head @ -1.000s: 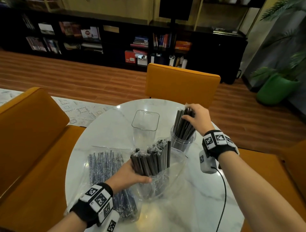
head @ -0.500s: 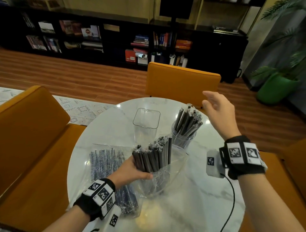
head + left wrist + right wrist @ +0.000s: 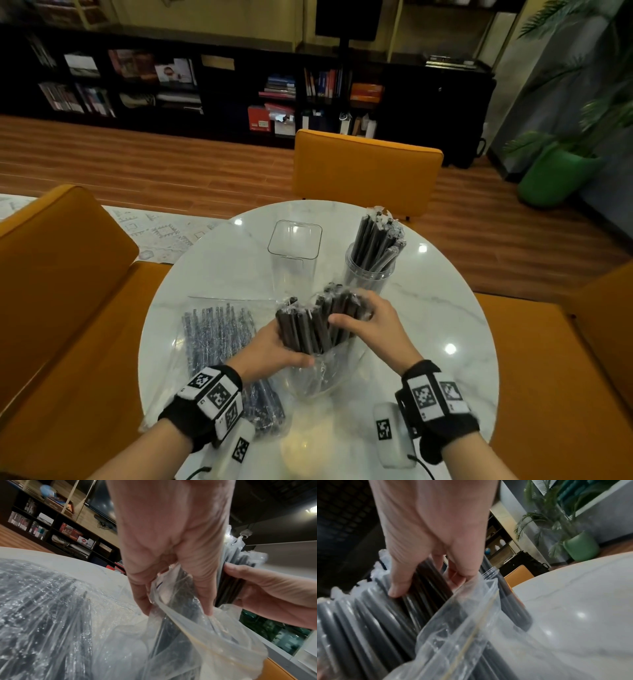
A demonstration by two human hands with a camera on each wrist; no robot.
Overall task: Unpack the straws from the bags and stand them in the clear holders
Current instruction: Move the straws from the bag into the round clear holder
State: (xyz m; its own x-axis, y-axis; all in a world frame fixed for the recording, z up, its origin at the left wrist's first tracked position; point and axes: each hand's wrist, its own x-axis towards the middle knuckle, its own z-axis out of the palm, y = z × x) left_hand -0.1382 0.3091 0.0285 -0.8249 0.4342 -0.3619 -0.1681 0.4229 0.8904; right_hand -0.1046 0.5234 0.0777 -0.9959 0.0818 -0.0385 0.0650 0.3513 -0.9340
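Note:
An opened clear bag (image 3: 318, 380) of wrapped black straws (image 3: 308, 329) stands tilted at the middle of the table. My left hand (image 3: 287, 346) grips the bag and the straws in it from the left. In the left wrist view my fingers (image 3: 204, 601) curl into the bag's plastic (image 3: 197, 635). My right hand (image 3: 352, 313) grips a bunch at the straws' upper ends, with its thumb (image 3: 399, 588) pressed on the straws (image 3: 373, 609). Behind stands a round clear holder (image 3: 368, 277) with black straws (image 3: 376, 240) in it. An empty square clear holder (image 3: 294, 253) stands to its left.
A second clear bag of bluish straws (image 3: 219, 342) lies flat on the left of the round marble table (image 3: 445, 308). Orange chairs (image 3: 366, 168) stand around the table. A green plant pot (image 3: 555, 178) stands on the wooden floor at the far right.
My right hand let go of the straws in the round holder, lifted away, then came back and took hold of the straws in the bag. My left hand kept its grip on the bag.

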